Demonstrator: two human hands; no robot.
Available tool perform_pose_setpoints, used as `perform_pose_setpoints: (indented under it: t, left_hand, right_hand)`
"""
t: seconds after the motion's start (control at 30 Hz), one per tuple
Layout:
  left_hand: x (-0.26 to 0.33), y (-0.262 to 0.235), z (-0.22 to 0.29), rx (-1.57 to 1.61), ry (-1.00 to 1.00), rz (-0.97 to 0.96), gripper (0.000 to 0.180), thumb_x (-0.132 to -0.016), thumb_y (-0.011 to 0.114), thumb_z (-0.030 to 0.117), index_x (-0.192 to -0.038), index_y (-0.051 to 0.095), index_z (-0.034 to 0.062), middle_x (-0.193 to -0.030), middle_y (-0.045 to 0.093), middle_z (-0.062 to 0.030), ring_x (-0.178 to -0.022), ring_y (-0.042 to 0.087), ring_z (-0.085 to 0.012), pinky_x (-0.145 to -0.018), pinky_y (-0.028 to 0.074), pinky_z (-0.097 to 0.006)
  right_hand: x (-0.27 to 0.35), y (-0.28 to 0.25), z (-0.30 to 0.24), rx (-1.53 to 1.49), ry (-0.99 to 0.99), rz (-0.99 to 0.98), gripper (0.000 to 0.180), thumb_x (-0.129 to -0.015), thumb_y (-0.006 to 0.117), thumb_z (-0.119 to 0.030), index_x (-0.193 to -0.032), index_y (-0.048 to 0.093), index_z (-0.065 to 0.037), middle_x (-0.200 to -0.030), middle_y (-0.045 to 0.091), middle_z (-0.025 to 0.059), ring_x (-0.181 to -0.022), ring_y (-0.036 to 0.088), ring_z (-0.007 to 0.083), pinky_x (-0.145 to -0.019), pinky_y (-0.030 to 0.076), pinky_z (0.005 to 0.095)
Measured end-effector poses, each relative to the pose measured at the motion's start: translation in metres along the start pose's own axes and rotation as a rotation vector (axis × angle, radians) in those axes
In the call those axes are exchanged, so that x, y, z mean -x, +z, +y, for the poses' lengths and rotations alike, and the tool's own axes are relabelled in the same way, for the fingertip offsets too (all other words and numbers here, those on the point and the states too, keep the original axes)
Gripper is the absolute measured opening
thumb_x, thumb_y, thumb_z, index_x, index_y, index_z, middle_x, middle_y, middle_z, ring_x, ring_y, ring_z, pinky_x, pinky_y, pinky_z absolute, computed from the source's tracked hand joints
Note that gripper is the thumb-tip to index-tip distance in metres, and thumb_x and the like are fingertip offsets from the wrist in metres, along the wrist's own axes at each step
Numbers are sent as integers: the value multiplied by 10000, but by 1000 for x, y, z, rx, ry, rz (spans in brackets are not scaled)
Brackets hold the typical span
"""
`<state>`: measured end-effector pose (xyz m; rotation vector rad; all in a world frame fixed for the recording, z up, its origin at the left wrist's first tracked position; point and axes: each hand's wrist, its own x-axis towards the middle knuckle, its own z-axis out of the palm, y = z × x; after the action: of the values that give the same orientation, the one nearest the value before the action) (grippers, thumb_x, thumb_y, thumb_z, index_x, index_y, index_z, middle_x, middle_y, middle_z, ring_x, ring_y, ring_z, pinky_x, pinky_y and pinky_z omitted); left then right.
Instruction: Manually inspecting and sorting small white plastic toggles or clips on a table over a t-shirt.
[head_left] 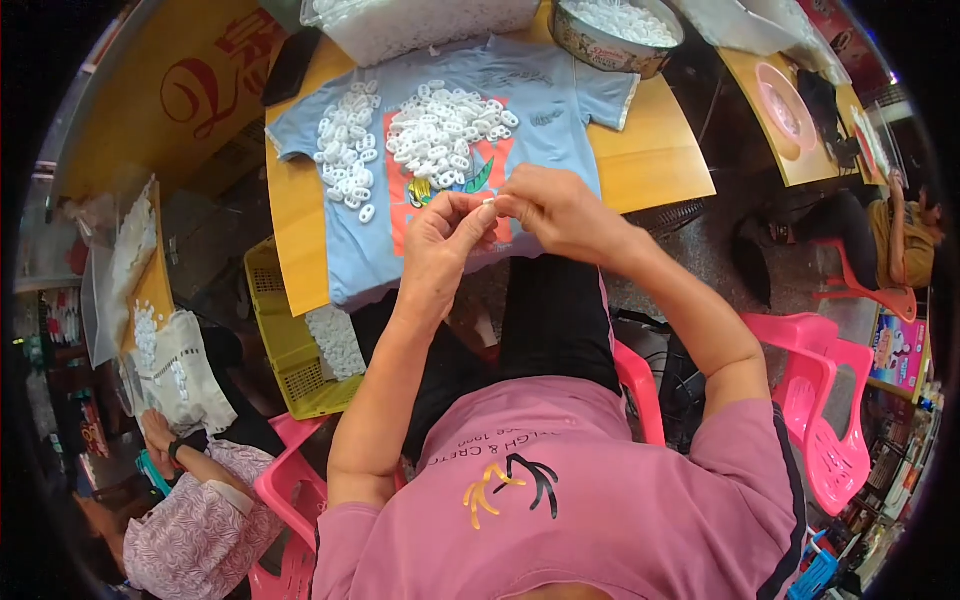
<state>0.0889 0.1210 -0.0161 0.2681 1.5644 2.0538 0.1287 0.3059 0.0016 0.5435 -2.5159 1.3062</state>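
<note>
My left hand (pixel 445 240) and my right hand (pixel 555 210) meet fingertip to fingertip over the near edge of a wooden table (pixel 650 150). Together they pinch a small white plastic piece (pixel 489 206). A light blue T-shirt (pixel 560 100) lies spread on the table under them. Two heaps of white plastic rings rest on the shirt: a larger one (pixel 445 135) in the middle and a smaller one (pixel 347 150) on the left sleeve side.
A round tin (pixel 600 45) of white pieces and a clear bag (pixel 420 25) of them stand at the table's far edge. A yellow crate (pixel 290 350) sits left of my knees. Pink plastic chairs (pixel 820 400) stand right. Another person (pixel 190 510) works at lower left.
</note>
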Motion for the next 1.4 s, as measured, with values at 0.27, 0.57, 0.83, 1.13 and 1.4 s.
perform_pose_setpoints:
  t: [0.27, 0.57, 0.83, 1.13, 1.4]
  left_hand:
    - [-8, -12, -6, 140, -34, 24, 128, -907, 663, 139, -959, 615, 32, -826, 635, -18, -708, 595, -81, -656, 511, -229]
    - [-6, -18, -12, 168, 17, -22, 137, -908, 663, 146, -965, 605, 36, -830, 639, -26, -722, 601, -89, -678, 507, -233]
    - [-3, -14, -6, 245, 36, 6, 130, -915, 651, 138, -975, 602, 33, -863, 644, -41, -748, 614, -99, -701, 514, -240]
    - [12, 12, 30, 273, 245, -48, 110, -921, 628, 100, -1010, 612, 37, -1215, 619, -146, -901, 612, -106, -824, 499, -258]
    - [23, 16, 38, 197, 313, -77, 89, -924, 620, 82, -1009, 599, 71, -1233, 611, -144, -1095, 563, -146, -934, 445, -293]
  right_hand:
    - [-39, -25, 55, 288, 175, 263, 157, -877, 642, -139, -960, 680, -11, -852, 646, 134, -756, 626, 267, -671, 483, 365]
    - [-53, -14, 52, 609, 370, 126, 207, -831, 676, -229, -915, 684, -39, -896, 658, 122, -856, 633, 341, -724, 493, 425]
    - [-37, -22, 30, -432, 605, 210, 306, -887, 690, -232, -1110, 668, -23, -843, 655, 46, -665, 587, 97, -608, 490, 256]
    - [-13, -13, -29, -977, 601, 281, 271, -919, 652, -193, -1129, 629, -24, -875, 635, -3, -644, 543, 47, -621, 503, 228]
    - [-14, -10, -37, -1047, 601, 255, 271, -920, 652, -183, -1136, 631, -19, -867, 645, 9, -645, 559, 56, -618, 504, 210]
